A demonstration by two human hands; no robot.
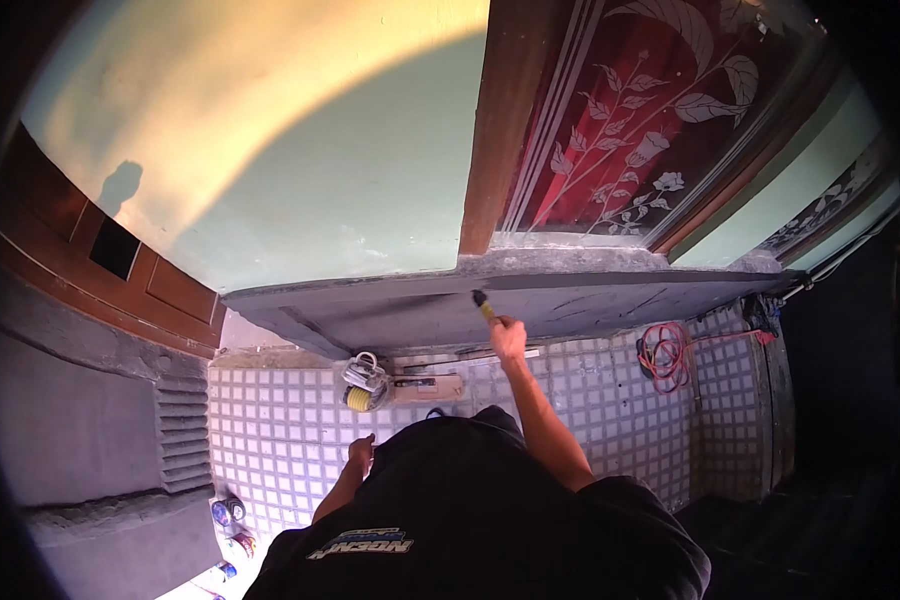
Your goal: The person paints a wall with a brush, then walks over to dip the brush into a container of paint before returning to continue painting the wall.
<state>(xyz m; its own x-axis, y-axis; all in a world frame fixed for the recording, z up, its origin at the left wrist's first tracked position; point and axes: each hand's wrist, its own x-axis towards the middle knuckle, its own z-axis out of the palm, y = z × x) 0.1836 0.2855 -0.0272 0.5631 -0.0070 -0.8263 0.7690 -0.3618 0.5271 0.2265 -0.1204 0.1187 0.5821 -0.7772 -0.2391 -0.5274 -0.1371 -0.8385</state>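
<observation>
My right hand (508, 338) is closed round a paintbrush (485, 307) with a yellowish handle and dark bristles. The bristle end points up and to the left at the grey lower wall band (560, 302), apparently at its surface. Darker streaks mark the band to the left of the brush. Down by my left side, over the tiled floor, my left hand (361, 453) hangs with its fingers partly showing and apart; I see nothing in it.
A grinder-like power tool with a yellow coil (361, 395) lies on the tiles beside a brownish flat board (428, 388). A red cable (663, 357) is coiled at the right. Several small cans (228, 511) stand lower left. A flower-etched window (620, 150) rises above the ledge.
</observation>
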